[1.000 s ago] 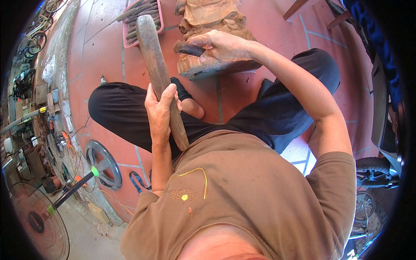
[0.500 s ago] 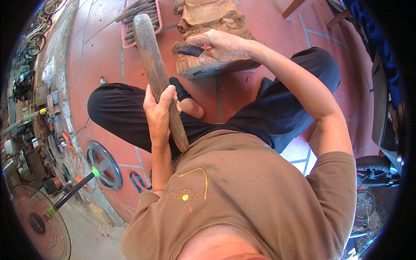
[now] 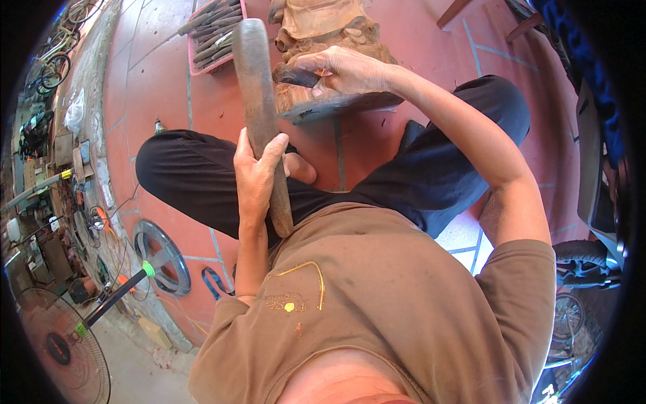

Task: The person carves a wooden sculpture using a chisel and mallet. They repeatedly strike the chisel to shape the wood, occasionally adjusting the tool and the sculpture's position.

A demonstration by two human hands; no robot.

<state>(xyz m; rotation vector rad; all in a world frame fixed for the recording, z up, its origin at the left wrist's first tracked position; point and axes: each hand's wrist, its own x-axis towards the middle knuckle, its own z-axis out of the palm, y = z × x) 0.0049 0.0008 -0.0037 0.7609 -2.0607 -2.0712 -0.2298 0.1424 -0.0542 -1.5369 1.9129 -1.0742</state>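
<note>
My left hand [image 3: 256,176] is wrapped round the lower part of a long wooden club-like mallet [image 3: 254,81], which stands nearly upright in the picture. In my right hand [image 3: 346,71] is a short dark chisel handle [image 3: 296,76], its end pointing left. The side of the mallet is right beside that end; whether they touch I cannot tell. Under my right hand lies a carved brown wood block [image 3: 330,28] with rounded relief shapes and a flat near end. The chisel's blade is hidden by my fingers.
A pink basket [image 3: 214,65] of several dark-handled tools stands beyond the mallet, left of the carving. My bent legs [image 3: 188,172] flank the near end of the block on the red tiled floor [image 3: 151,81]. A standing fan [image 3: 60,347] is at the lower left, wooden legs [image 3: 457,12] at the upper right.
My left hand has swung the mallet to the right, up to the end of the chisel handle. My right hand and the chisel have barely shifted.
</note>
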